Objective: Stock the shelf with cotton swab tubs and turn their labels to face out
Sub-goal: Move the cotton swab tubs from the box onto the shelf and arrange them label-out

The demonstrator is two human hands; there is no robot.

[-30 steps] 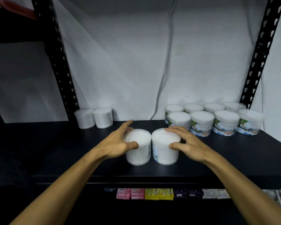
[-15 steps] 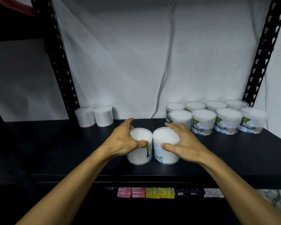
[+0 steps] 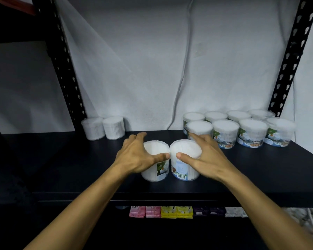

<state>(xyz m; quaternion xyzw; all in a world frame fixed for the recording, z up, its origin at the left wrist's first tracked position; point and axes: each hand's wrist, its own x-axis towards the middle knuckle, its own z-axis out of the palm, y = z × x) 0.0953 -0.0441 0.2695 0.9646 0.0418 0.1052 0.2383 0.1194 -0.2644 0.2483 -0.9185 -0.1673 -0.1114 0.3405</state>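
Two cotton swab tubs stand side by side near the front of the black shelf (image 3: 61, 168). My left hand (image 3: 137, 156) wraps the left tub (image 3: 156, 170), whose label shows partly on its right side. My right hand (image 3: 204, 157) wraps the right tub (image 3: 183, 170), whose label with a barcode faces the front left. A block of several tubs (image 3: 240, 130) stands at the back right with labels facing out. Two tubs (image 3: 103, 128) at the back left show plain white sides.
Black slotted uprights rise at the back left (image 3: 61, 60) and back right (image 3: 293, 51). A grey cable (image 3: 185, 69) hangs down the white wall. Coloured soap packs (image 3: 170, 212) line the front of the shelf below.
Both hands have turned the two front tubs, so the labels have come round toward the front. The tubs have stayed in about the same place.
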